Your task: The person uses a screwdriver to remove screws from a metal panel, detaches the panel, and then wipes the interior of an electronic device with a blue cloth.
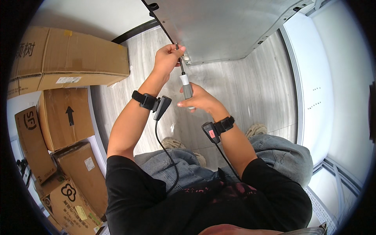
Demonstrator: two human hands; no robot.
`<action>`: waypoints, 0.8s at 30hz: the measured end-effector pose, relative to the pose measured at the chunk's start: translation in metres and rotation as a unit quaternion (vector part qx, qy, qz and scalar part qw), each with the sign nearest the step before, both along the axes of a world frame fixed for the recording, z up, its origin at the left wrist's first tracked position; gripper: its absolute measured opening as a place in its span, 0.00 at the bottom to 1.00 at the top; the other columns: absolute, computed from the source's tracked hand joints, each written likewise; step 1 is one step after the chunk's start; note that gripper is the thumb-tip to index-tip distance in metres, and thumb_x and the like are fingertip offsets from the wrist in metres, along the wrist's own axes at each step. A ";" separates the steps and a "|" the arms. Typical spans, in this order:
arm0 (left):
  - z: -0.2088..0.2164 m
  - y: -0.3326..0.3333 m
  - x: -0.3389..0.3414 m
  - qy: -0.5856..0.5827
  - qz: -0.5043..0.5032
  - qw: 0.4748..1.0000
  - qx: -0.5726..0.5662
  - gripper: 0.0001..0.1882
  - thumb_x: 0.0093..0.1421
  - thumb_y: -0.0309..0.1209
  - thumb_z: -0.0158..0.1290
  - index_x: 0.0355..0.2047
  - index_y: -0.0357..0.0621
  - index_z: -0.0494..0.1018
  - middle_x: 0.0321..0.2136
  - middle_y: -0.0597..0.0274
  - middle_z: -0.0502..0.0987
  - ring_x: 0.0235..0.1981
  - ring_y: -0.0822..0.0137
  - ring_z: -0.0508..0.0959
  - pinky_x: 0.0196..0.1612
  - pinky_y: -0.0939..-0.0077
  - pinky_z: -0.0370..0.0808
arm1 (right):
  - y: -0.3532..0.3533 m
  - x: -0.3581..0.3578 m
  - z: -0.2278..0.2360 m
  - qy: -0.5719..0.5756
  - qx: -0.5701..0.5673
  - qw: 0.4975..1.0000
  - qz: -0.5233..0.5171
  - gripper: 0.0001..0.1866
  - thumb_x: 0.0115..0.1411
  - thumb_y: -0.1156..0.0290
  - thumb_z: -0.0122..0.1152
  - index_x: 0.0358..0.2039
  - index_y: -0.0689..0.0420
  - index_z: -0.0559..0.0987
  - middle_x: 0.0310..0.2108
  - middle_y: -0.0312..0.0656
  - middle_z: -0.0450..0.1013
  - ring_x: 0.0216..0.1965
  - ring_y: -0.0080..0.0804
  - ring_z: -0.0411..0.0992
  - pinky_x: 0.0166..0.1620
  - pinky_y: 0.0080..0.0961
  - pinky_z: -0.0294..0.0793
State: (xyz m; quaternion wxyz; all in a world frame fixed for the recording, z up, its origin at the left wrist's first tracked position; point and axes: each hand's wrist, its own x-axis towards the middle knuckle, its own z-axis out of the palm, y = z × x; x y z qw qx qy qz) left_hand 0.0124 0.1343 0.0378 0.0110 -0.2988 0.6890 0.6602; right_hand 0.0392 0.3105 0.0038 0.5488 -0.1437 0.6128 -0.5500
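Note:
A screwdriver [187, 91] with a grey and white handle and a thin dark shaft points away from me at a metal panel [219, 29]. Around its handle, the fingers of my right hand [204, 98] are closed. My left hand [167, 59] is farther forward, pinching the shaft close to its tip by the panel's lower left edge. Whether a screw sits at the tip is too small to tell. Each wrist wears a black strap with a small dark box [162, 108] and a cable.
Cardboard boxes [68, 113] are stacked on the left, and a long one [84, 58] reaches toward the panel. A white cabinet-like surface [313, 90] stands on the right. Below my hands lies a grey wood-patterned floor [270, 90], with my bent knees and shoes near.

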 end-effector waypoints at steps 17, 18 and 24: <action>0.008 -0.002 0.000 -0.001 0.028 0.998 0.061 0.14 0.66 0.40 0.48 0.39 0.43 0.75 0.28 0.66 0.78 0.27 0.74 0.77 0.33 0.78 0.72 | 0.000 0.000 -0.028 0.013 -0.030 0.998 -0.045 0.20 0.47 0.70 0.71 0.39 0.54 0.72 0.29 0.31 0.70 0.30 0.20 0.69 0.26 0.18 0.68; 0.007 -0.002 -0.001 -0.002 0.027 0.998 0.055 0.14 0.66 0.40 0.47 0.38 0.43 0.75 0.28 0.66 0.78 0.26 0.74 0.77 0.33 0.78 0.72 | -0.003 0.002 -0.030 0.021 -0.036 0.998 -0.050 0.19 0.47 0.70 0.71 0.38 0.54 0.72 0.29 0.31 0.70 0.30 0.20 0.69 0.26 0.18 0.67; 0.002 -0.004 0.001 -0.002 0.028 0.999 0.046 0.13 0.67 0.38 0.46 0.38 0.44 0.76 0.26 0.66 0.78 0.26 0.75 0.76 0.33 0.79 0.70 | 0.003 0.002 -0.023 -0.095 -0.063 0.992 -0.045 0.23 0.46 0.74 0.70 0.43 0.55 0.70 0.30 0.32 0.70 0.31 0.20 0.69 0.28 0.20 0.67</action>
